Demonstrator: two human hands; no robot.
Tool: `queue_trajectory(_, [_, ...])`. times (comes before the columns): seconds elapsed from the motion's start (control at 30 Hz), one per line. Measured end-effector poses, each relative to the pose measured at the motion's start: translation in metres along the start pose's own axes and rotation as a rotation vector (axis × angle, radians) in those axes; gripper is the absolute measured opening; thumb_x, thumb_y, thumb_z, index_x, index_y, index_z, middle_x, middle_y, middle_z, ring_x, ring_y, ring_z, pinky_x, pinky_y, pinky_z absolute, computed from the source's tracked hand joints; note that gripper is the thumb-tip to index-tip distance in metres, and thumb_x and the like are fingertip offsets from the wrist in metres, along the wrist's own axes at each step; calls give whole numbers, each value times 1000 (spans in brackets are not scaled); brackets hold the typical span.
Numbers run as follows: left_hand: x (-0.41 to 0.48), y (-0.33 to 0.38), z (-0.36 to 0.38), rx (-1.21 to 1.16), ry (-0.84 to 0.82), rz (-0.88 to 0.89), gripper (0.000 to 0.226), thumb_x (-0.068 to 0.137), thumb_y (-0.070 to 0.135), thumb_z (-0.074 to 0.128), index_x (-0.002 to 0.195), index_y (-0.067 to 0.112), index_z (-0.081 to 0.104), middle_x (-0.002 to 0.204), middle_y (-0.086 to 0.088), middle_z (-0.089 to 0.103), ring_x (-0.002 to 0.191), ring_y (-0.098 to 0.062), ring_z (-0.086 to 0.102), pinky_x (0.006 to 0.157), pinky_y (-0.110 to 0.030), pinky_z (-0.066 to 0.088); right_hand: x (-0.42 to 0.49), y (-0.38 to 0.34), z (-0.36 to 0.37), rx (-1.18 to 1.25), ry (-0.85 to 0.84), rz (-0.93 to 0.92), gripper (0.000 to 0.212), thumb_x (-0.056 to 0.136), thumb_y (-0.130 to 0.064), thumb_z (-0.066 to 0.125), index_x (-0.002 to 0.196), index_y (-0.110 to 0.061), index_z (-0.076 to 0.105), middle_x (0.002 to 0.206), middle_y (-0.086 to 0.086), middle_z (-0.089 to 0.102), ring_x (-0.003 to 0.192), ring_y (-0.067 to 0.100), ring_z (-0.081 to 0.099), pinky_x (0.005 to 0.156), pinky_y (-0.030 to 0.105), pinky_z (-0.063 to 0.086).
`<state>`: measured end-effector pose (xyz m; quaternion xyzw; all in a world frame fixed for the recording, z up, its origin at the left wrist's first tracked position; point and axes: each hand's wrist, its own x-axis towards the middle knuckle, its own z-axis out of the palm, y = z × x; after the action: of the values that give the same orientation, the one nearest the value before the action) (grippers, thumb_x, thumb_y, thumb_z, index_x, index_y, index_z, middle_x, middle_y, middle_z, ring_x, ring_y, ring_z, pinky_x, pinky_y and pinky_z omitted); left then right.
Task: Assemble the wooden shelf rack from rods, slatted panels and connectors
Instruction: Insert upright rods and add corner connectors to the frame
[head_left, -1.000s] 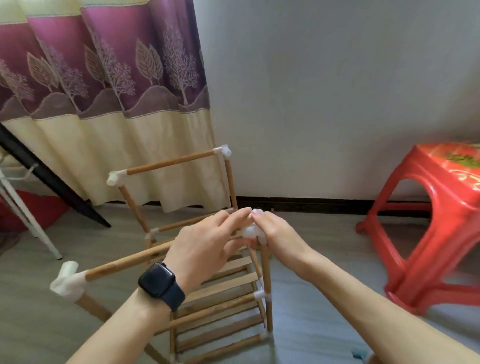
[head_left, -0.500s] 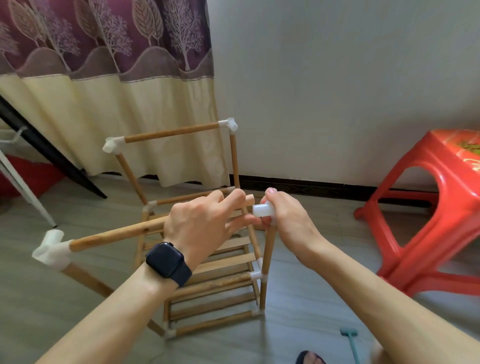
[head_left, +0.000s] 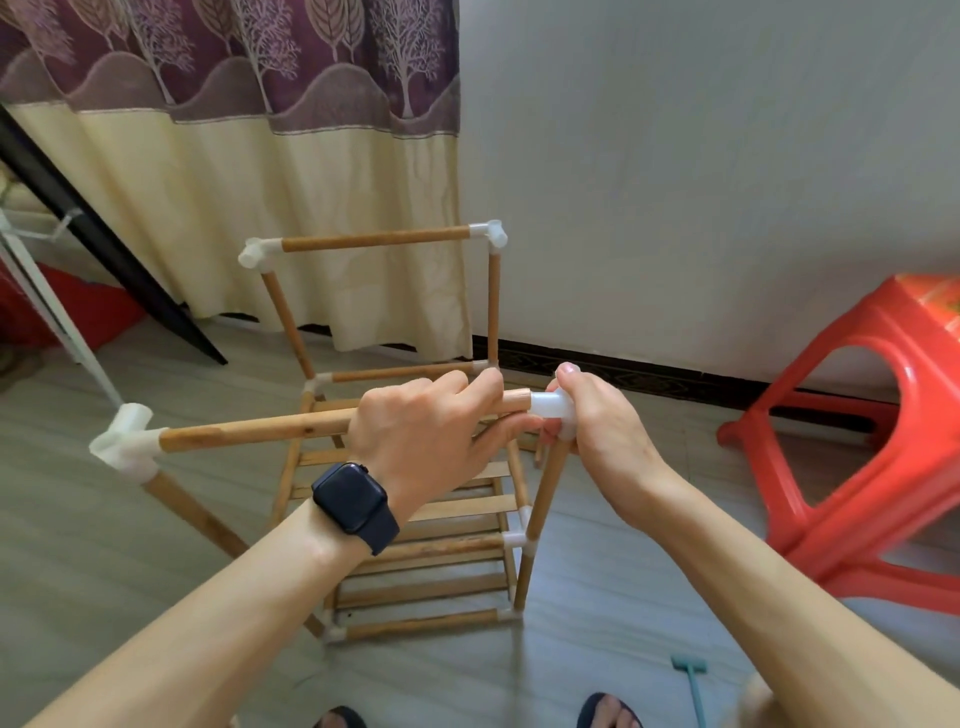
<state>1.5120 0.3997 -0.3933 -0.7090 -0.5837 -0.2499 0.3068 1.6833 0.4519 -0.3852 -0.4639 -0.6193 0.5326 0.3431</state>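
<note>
Seating the front rod (head_left: 249, 431) in the connector (head_left: 548, 404) is in progress: the rod is gripped by the left hand (head_left: 415, 436), the connector by the right hand (head_left: 608, 436). Lower panels (head_left: 457, 509) are fitted. The rear rod (head_left: 374, 240) is seated; the top tier is judged unfinished.

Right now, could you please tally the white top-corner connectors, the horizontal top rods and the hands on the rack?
White top-corner connectors: 4
Horizontal top rods: 2
Hands (left hand gripping a top rod, right hand gripping a top-corner connector): 2
Total: 8
</note>
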Motion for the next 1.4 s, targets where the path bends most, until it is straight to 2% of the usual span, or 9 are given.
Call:
queue_trajectory(0.17, [-3,-1,1,7,-11,28,49,99,66,43,93,21,63,60,5,57,43,-17,52,41,-22,41,0,2,2,8,15,3,43,102,-48,35,87,-14,56,75,5,60,75,20,57,89,54,51])
queue_trajectory(0.37, [-1,0,6,44,-1,19,57,99,68,35,91,18,63,58,2,58,42,-19,52,41,-25,44,0,2,3,37,47,9,39,107,-39,34,87,-12,54,77,5,55,71,14,52,72,33,45])
queue_trajectory(0.7, [4,9,1,33,-51,27,57,100,66,33,78,20,59,54,6,52,39,-16,47,43,-19,26,3,-1,4,28,12,-13,35,106,-35,37,85,-12,52,74,3,54,66,12,51,65,26,46])
queue_trajectory(0.87, [5,-1,-18,-172,-259,20,53,98,68,25,91,27,58,71,13,52,55,-6,49,43,-23,42,4,-3,5,26,-12,-19,28,99,-36,56,81,-15,52,73,-1,54,68,12,54,67,29,48])
queue_trajectory(0.97, [5,-42,-46,-319,-373,-209,56,93,71,21,102,31,60,88,16,58,77,-3,55,61,-25,49,6,-6,9,32,17,-30,32,92,-39,66,79,-14,51,78,2,55,71,13,54,68,29,48])
queue_trajectory(1.1, [-28,-127,-83,20,-282,-467,40,96,57,44,107,25,65,107,2,63,101,-22,55,78,-38,46,5,-5,12,90,19,-2,25,90,-31,68,82,-12,54,86,9,58,78,20,55,73,33,49])
queue_trajectory(1.17, [-52,-156,-90,-10,-286,-754,25,96,45,57,110,25,65,113,-2,63,107,-27,55,84,-43,48,5,-6,14,105,21,2,21,90,-27,66,83,-11,55,86,10,57,79,20,55,73,32,48])
queue_trajectory(1.3, [-82,-163,-84,-843,-163,-1350,15,97,21,59,110,16,65,110,-10,67,92,-28,65,73,-39,54,3,-7,18,101,41,-8,18,93,-22,62,83,-8,55,82,8,56,75,18,56,67,28,47])
queue_trajectory(1.4, [-90,-148,-78,-1175,-19,-1431,19,96,10,46,97,8,65,80,-10,66,58,-22,56,52,-29,47,1,-6,18,108,68,-12,20,93,-18,58,76,-9,51,72,4,48,65,15,46,61,27,40])
